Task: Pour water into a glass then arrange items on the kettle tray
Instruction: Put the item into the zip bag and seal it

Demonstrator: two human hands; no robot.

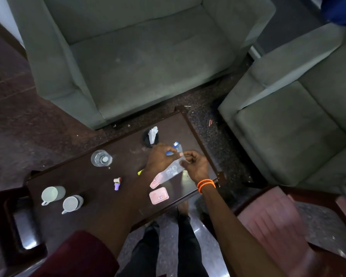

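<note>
Both hands met over the right part of the dark wooden table [88, 176]. The left hand [160, 156] curled its fingers round a blue-handled item [170, 153], which was too blurred to name. The right hand [196, 164], with two orange bands [206, 184] on its wrist, pinched the top of a clear plastic packet [173, 171] that slanted down toward the near left. What the packet held could not be made out.

Just beyond the hands lay a small blue and white sachet [175, 145]. Farther off, a black holder [148, 137] stood with white paper napkins [153, 132] sticking out of it. Near the packet's lower end lay a small pink packet [154, 181], and just nearer than that a second pink packet [159, 195] lay flat by the near edge of the table.

The glass [101, 158] stood upright to the left of the hands, well apart from them, and looked to hold clear water. Between it and the pink packets a small lilac and red item [117, 183] rested on the table. A yellow scrap [140, 172] showed beside the left forearm. At the near left two white mugs [53, 193] stood side by side, handles pointing toward the near edge.

Grey armchairs [138, 56] stood beyond the table and to its right.
</note>
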